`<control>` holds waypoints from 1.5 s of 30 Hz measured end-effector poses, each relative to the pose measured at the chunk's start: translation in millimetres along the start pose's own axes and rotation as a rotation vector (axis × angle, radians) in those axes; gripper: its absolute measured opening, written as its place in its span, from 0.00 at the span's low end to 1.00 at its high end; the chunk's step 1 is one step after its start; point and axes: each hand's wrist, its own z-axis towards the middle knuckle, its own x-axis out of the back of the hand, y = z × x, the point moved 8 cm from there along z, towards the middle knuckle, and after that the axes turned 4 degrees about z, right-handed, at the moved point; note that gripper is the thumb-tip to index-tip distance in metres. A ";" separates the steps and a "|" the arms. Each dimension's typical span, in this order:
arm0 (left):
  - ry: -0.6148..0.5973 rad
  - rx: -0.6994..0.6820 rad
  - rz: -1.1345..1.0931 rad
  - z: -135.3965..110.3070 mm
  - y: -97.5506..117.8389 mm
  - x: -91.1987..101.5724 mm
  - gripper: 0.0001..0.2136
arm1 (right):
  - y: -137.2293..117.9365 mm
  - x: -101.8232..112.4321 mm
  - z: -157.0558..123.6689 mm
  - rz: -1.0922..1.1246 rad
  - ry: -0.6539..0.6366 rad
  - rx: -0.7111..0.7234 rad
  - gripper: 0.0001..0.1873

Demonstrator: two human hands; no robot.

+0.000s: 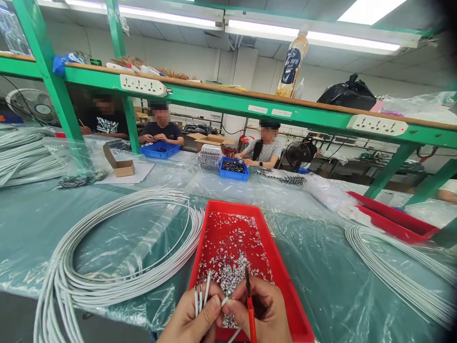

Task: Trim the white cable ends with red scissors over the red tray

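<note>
**Head view: both hands closed on small work over the red tray, several ways to spill or snag**

Risks, my read.
- The cable coil [107, 267], at 9 o'clock of the red tray [285, 274], trails over the near table edge. A tug could drag loops off or tangle them.
- The tray sits on a slick plastic sheet [321, 286] close to that edge, so a wrist bump could scatter its load.
- The tool [251, 309] has its dark tip up, just beside the coloured wires [200, 295]. A slip could bend or nick them.

Hands, at 6 o'clock.
- Left hand [189, 321]: fingers closed, pinching the coloured wires, whose ends stick up toward 12.
- Right hand [267, 314]: touching the left, fingers closed round the red-handled tool.
- A pale bit sits between the thumbs, too small to tell what it is.

Containers.
- Red tray: tiny silver metal pieces [232, 271], heaped thickest at the near end.
- Stacked red trays [392, 221], 3 o'clock: contents can't tell.
- Blue bin [233, 177], 12 o'clock: dark small parts.
- Second blue bin [157, 153], 11 o'clock: a few dark parts.
- Cardboard box [123, 168], 10 o'clock: flap up, inside hidden.
</note>
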 end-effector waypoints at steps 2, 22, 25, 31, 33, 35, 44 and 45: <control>0.034 -0.009 -0.020 -1.0 0.0 0.1 0.24 | -2.3 -0.4 -1.0 0.041 0.031 -0.003 0.18; 0.221 -0.065 0.121 0.8 -2.7 7.2 0.25 | -5.7 22.0 2.9 -0.047 0.038 -0.165 0.21; 0.211 -0.073 0.161 2.2 -1.2 6.2 0.24 | 2.5 21.1 -8.7 -0.029 0.163 -0.147 0.22; 0.360 -0.174 0.263 -1.8 7.5 8.9 0.16 | -11.7 2.0 -4.9 -0.167 0.041 -0.120 0.12; 0.440 -0.266 0.331 -5.2 15.5 9.9 0.10 | -19.9 -0.4 -4.2 -0.287 0.003 -0.080 0.12; 0.505 -0.366 0.407 -9.2 23.5 9.8 0.06 | -28.3 2.7 -4.9 -0.461 0.019 -0.004 0.12; 0.268 -0.173 0.224 -4.8 -5.6 8.9 0.24 | -24.8 52.7 17.6 -0.722 -0.024 0.003 0.09; 0.233 -0.108 0.150 -5.0 -10.4 7.9 0.25 | -23.7 55.9 17.4 -0.639 -0.046 0.000 0.09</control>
